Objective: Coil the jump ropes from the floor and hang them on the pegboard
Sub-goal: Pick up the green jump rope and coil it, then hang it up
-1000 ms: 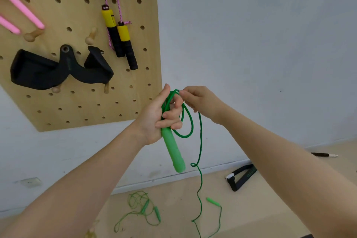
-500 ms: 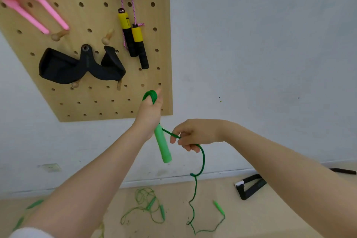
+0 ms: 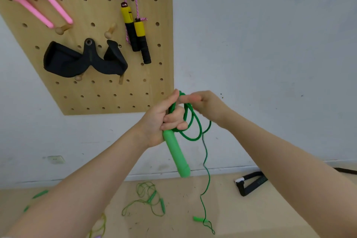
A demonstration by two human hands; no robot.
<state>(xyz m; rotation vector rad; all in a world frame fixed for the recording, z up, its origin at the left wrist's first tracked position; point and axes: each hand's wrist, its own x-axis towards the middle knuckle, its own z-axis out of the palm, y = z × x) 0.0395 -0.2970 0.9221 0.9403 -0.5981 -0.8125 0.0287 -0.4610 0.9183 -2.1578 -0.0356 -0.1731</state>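
My left hand [image 3: 164, 120] grips the upper part of a green jump rope handle [image 3: 176, 155] together with a few loops of its dark green cord [image 3: 194, 123]. At the top of the coil my right hand [image 3: 207, 105] pinches the cord, close against my left thumb. The rest of the cord hangs down to the floor, where the second green handle [image 3: 199, 218] lies. Behind my hands, the wooden pegboard [image 3: 92, 91] carries a coiled purple rope with yellow-black handles [image 3: 136, 31] and a pink-handled rope [image 3: 48, 8].
A black strap handle [image 3: 83, 62] hangs on the pegboard, with bare wooden pegs [image 3: 111, 31] beside it. On the floor lie a thin light green rope [image 3: 149, 199], more green and yellow rope pieces at the left [image 3: 39, 194], and a black handle [image 3: 251, 182] by the wall.
My right hand rose from beside the handle to the top of the coil, laying another loop of cord into my left hand. The hanging cord got shorter.
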